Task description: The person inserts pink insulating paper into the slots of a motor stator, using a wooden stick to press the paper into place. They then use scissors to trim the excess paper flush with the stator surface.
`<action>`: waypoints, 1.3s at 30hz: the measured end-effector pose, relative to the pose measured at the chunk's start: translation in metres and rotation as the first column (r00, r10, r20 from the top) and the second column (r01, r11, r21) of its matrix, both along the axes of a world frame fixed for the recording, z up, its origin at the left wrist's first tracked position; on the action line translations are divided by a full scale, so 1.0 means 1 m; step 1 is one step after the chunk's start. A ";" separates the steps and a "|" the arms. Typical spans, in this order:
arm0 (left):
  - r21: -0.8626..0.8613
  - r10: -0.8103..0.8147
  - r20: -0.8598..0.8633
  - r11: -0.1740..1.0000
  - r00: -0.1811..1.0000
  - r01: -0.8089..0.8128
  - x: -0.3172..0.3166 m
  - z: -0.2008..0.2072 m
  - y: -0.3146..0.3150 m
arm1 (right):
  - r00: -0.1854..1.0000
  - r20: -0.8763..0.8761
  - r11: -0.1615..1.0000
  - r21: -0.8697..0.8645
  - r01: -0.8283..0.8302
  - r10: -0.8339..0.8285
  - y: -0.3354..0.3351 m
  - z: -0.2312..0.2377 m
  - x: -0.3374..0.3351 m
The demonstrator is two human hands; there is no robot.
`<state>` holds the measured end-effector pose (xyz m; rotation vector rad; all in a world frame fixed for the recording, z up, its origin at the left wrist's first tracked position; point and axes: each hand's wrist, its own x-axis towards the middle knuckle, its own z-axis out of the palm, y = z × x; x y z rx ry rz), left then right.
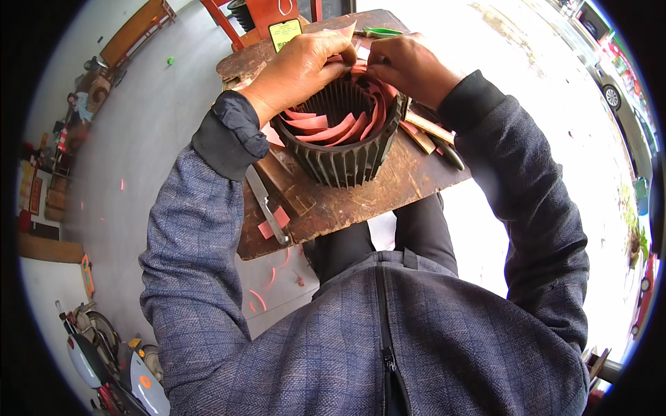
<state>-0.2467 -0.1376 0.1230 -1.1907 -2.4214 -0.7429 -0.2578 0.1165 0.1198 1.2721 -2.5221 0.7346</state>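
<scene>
A dark, finned metal motor stator [354, 165] stands upright on a worn wooden table [333, 215], with red paper strips [340, 130] curled around its inside. Both my hands meet at its far rim. My left hand [302, 69] is closed, thumb and fingers pinching red paper, and a pointed piece of it [345, 30] sticks up behind the knuckles. Opposite it, my right hand [411, 66] is closed with curled fingers against the rim's red paper. Those fingertips are turned away, so what they grip is hidden.
A knife [267, 208] and a red paper scrap [273, 222] lie at the table's near left. Green-handled scissors [380, 32] and a phone [284, 33] with a yellow screen are at the back. Wood strips [419, 136] lie right of the stator. A red chair [267, 15] stands behind.
</scene>
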 end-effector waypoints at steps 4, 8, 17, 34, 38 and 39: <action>-0.052 -0.036 -0.136 0.998 0.990 0.029 -0.003 -0.002 0.005 | 0.972 -0.226 0.997 0.028 0.075 -0.067 -0.009 -0.013 -0.013; -0.006 -0.070 -0.283 0.997 0.957 0.071 -0.005 -0.005 0.011 | 0.981 -0.155 0.984 0.117 0.138 -0.119 -0.020 -0.012 -0.021; 0.016 -0.090 -0.287 0.995 0.954 0.098 0.005 -0.006 0.015 | 0.931 0.236 0.944 -0.112 0.309 -0.277 0.016 0.004 0.038; -0.084 -0.125 -0.143 0.990 0.982 0.114 -0.011 -0.006 0.027 | 0.967 0.085 0.960 -0.121 0.251 -0.242 0.004 -0.021 0.041; -0.038 -0.117 -0.180 0.993 0.977 0.112 0.000 0.000 0.015 | 0.965 0.219 0.917 -0.336 0.215 -0.146 0.034 -0.006 0.068; 0.018 -0.079 -0.208 0.996 0.975 0.085 0.007 0.002 0.007 | 0.930 0.315 0.898 -0.327 0.295 -0.191 0.047 0.000 0.082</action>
